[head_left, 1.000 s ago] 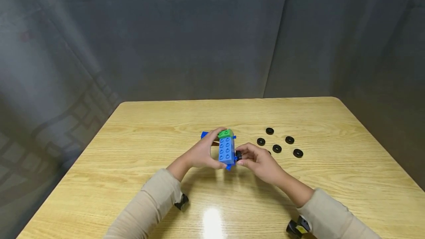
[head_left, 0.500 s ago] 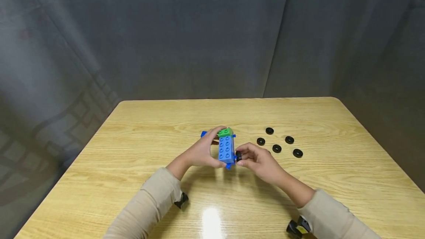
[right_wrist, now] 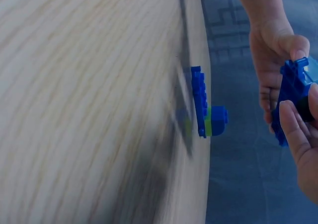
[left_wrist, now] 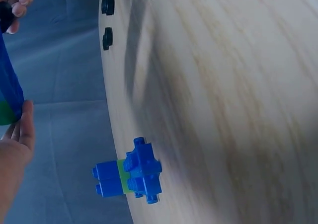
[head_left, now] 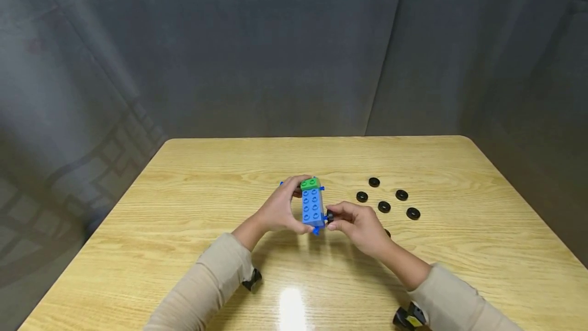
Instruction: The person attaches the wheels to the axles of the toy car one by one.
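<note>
My left hand (head_left: 282, 211) grips a toy car body of building bricks (head_left: 313, 206), blue with a green brick (head_left: 309, 183) at its far end, above the table. Blue pegs stick out from its sides. On its right side, my right hand (head_left: 363, 226) pinches a black toy wheel (head_left: 330, 215) at the near peg. Whether the wheel is seated on the peg I cannot tell. In the right wrist view, fingers partly cover the wheel, and the blue underside (right_wrist: 293, 87) shows.
Several black wheels (head_left: 384, 207) lie right of the hands; another is partly hidden by the right wrist. A second blue-and-green brick build (left_wrist: 141, 169) stands on the wooden table (head_left: 220, 167), mostly behind my left hand in the head view. Grey cloth (head_left: 275, 55) hangs behind.
The car body has tilted slightly in my left hand. My right hand has shifted a little at the peg, still pinching the wheel. The second build's visible part has shrunk behind the left hand.
</note>
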A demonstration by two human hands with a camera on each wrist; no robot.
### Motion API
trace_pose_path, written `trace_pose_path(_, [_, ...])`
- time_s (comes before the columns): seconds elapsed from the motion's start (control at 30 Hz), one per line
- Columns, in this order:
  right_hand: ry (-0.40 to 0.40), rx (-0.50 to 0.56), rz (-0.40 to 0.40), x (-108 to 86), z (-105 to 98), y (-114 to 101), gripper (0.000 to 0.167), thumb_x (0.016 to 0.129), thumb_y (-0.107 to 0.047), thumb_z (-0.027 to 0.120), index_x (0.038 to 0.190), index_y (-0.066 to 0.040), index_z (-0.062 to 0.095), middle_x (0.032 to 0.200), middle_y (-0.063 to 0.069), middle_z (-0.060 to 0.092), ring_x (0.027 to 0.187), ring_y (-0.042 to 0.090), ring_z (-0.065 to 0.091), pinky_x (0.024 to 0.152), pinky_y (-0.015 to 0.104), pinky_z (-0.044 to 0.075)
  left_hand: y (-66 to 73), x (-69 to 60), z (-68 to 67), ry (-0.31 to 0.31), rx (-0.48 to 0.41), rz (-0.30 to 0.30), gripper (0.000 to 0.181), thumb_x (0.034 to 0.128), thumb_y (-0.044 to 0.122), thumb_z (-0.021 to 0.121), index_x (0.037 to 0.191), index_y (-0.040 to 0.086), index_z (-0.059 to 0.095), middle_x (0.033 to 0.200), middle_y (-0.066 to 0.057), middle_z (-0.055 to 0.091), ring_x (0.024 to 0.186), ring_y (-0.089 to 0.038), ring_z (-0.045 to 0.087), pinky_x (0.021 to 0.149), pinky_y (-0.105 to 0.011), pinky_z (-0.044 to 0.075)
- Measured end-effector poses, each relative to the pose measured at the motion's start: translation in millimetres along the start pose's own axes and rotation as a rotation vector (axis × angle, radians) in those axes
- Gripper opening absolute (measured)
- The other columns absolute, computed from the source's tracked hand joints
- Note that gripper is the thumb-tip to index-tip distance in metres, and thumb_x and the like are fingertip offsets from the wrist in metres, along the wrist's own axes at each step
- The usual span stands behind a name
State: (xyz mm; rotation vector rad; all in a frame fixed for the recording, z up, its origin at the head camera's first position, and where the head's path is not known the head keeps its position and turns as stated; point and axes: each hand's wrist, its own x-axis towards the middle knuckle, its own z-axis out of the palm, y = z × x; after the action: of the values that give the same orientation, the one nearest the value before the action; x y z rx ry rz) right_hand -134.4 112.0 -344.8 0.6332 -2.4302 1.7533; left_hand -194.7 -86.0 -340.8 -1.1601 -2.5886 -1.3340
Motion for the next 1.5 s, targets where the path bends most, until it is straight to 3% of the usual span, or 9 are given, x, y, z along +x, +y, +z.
trace_pose_path(0.03, [0.010, -0.012, -0.006, -0.3, 1, 0, 0.030, 0.070, 0.002, 0.064, 0.097, 0.012, 0.057, 0.093, 0.021, 0.060, 0.075, 0.020, 0.060, 0.065, 0.022, 0.049, -5.7, 0.3, 2.2, 0.009, 0.011, 0.004, 0.096, 0.0465, 0.022, 0.080, 0.128, 0.002, 0.033, 0.110, -0.007, 0.044, 0.092, -0.016, 0.046, 0.082, -0.028, 0.042])
trace_pose_path(0.3, [0.057, -0.056, -0.020, -0.4, 4, 4, 0.030, 0.066, 0.004, 0.068, 0.094, 0.009, 0.061, 0.086, 0.017, 0.063, 0.071, 0.015, 0.061, 0.061, 0.022, 0.050, -6.1, -1.3, 5.9, 0.043, 0.016, 0.007, 0.095, 0.0453, 0.023, 0.079, 0.126, -0.001, 0.035, 0.107, -0.007, 0.044, 0.090, -0.016, 0.046, 0.080, -0.033, 0.043])
trace_pose_path(0.7, [0.065, -0.068, -0.065, -0.1, 6, 0, 0.029, 0.064, 0.007, 0.067, 0.093, 0.009, 0.061, 0.085, 0.018, 0.062, 0.069, 0.014, 0.060, 0.060, 0.021, 0.050, -2.3, -4.4, 3.5, 0.063, 0.014, -0.001, 0.093, 0.0449, 0.021, 0.079, 0.124, -0.001, 0.036, 0.102, -0.005, 0.046, 0.086, -0.015, 0.045, 0.076, -0.027, 0.043])
trace_pose_path(0.97, [0.058, -0.163, -0.157, 0.6, 7, -3, 0.027, 0.065, 0.003, 0.068, 0.091, 0.007, 0.063, 0.085, 0.015, 0.063, 0.070, 0.015, 0.061, 0.057, 0.020, 0.049, 0.2, -2.3, 3.3, 0.045, -0.005, 0.004, 0.092, 0.0459, 0.021, 0.078, 0.125, 0.000, 0.035, 0.104, -0.006, 0.046, 0.089, -0.016, 0.045, 0.078, -0.031, 0.042])
trace_pose_path(1.2, [0.017, -0.173, -0.099, 1.6, 3, -1, 0.030, 0.067, 0.001, 0.068, 0.095, 0.008, 0.061, 0.089, 0.016, 0.063, 0.074, 0.018, 0.061, 0.061, 0.018, 0.049, 0.6, 1.7, 2.4, -0.004, 0.035, -0.003, 0.095, 0.0472, 0.022, 0.079, 0.128, 0.001, 0.033, 0.109, -0.006, 0.043, 0.093, -0.016, 0.045, 0.082, -0.031, 0.042])
trace_pose_path(1.5, [-0.050, -0.063, 0.005, 1.1, -4, -4, 0.029, 0.071, 0.002, 0.064, 0.099, 0.009, 0.057, 0.091, 0.018, 0.061, 0.075, 0.018, 0.060, 0.065, 0.020, 0.049, 7.5, 3.6, -3.7, -0.046, 0.061, 0.008, 0.098, 0.0500, 0.025, 0.081, 0.131, 0.004, 0.029, 0.114, -0.008, 0.040, 0.096, -0.018, 0.044, 0.083, -0.028, 0.039])
